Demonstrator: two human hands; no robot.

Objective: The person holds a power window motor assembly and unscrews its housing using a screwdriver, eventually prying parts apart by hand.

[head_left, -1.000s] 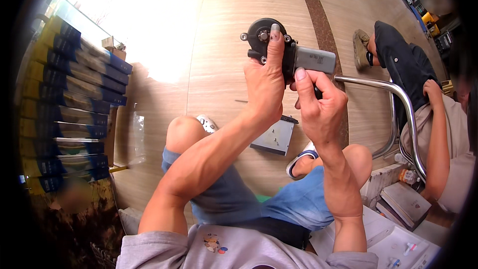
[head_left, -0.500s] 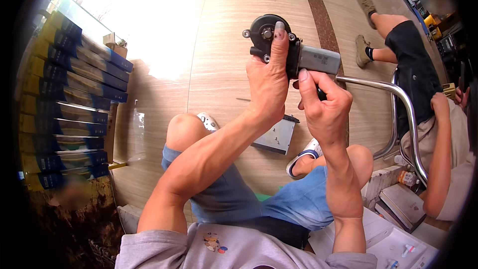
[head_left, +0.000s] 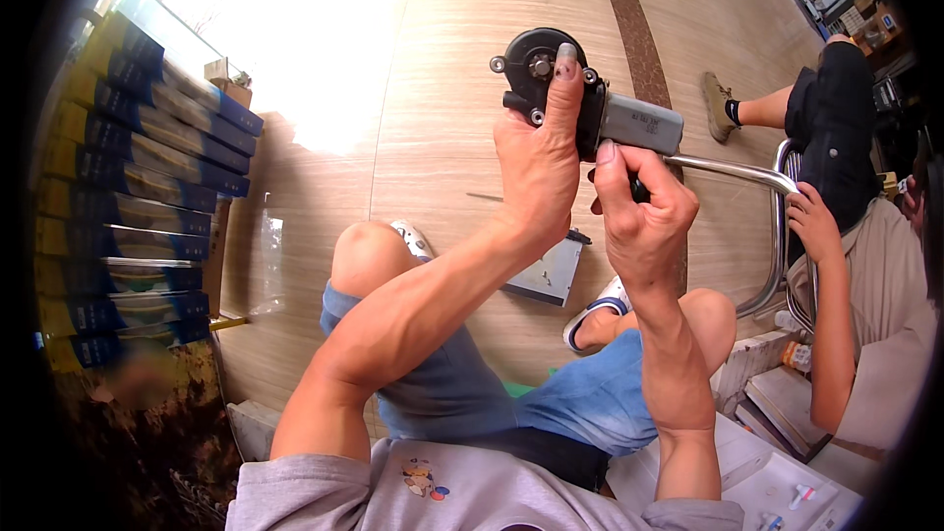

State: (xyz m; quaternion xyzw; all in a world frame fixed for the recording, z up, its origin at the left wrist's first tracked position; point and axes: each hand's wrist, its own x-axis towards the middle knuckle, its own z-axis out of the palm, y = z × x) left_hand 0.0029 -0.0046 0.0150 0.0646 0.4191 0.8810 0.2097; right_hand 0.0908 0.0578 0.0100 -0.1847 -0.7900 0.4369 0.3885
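A geared electric motor (head_left: 641, 125) is held up before me, with a round black gear housing at its left and a grey metal can at its right. My left hand (head_left: 536, 165) is closed round the black housing, thumb lying across its face beside the central shaft. Just below the grey can, my right hand (head_left: 645, 221) is closed, thumb and forefinger pinched at the underside where can and housing meet. A dark, rounded piece (head_left: 639, 191), like a tool handle, shows between its fingers; the rest of it is hidden.
On the floor below my hands lies a flat silver box (head_left: 548, 273). Stacked blue-and-yellow boxes (head_left: 147, 167) stand at left. At right, another person's hand (head_left: 816, 221) rests on a curved metal chair frame (head_left: 787, 177). White panels (head_left: 747, 477) lie at lower right.
Both my hands and the motor have shifted slightly right in the view, with the same grip. The other person's hand has moved onto the chair frame.
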